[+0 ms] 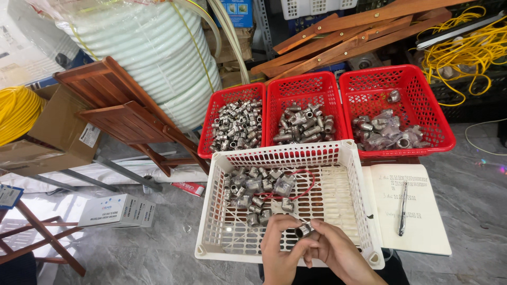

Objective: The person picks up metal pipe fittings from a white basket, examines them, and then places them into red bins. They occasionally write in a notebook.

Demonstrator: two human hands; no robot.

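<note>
Metal, silver-grey: one short threaded fitting (304, 230) is held between both hands over the near edge of the white basket (353, 182). The left hand (278, 248) is closed round it from below, and the right hand (335, 248) is pinched on it from the side; neither is open.

A heap of like fittings (253, 187) is seen in the far left corner of the white basket, with a loop of red wire (302, 182) lying across it. The right half of that basket is bare mesh.

Three red baskets are set on the floor just beyond. The left basket (212, 113) and the middle basket (330, 89) are each loaded with loose fittings; in the right basket (428, 105) the pieces are bagged in clear plastic.

A notebook (414, 221) with a pen (403, 208) on it is placed beside the white basket's right edge, its page partly written.

Progress is judged partial: one piece in hand, a heap remaining, no separate finished pile distinguishable.
</note>
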